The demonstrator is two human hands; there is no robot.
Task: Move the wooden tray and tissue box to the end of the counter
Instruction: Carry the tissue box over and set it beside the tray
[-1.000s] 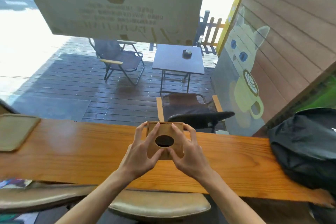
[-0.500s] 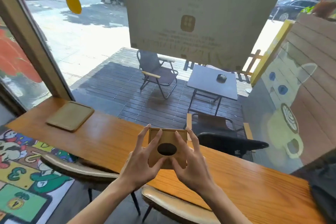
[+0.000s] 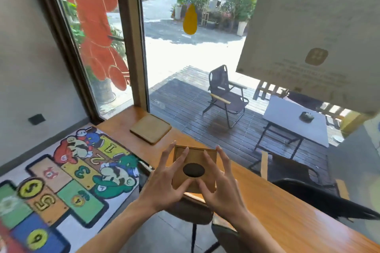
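A square brown wooden tissue box with a dark oval opening (image 3: pixel 194 167) sits at lower centre of the frame, clasped between both hands. The left hand (image 3: pixel 164 181) presses its left side, the right hand (image 3: pixel 221 183) its right, fingers spread over the top. Whether the box rests on the long orange-brown wooden surface (image 3: pixel 287 207) or is lifted just above it is hard to tell. The flat square wooden tray (image 3: pixel 150 128) lies up-left of the box, near the window corner.

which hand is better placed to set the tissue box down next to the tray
Left. The left hand holds the tissue box on the side facing the wooden tray; the right hand is farther.
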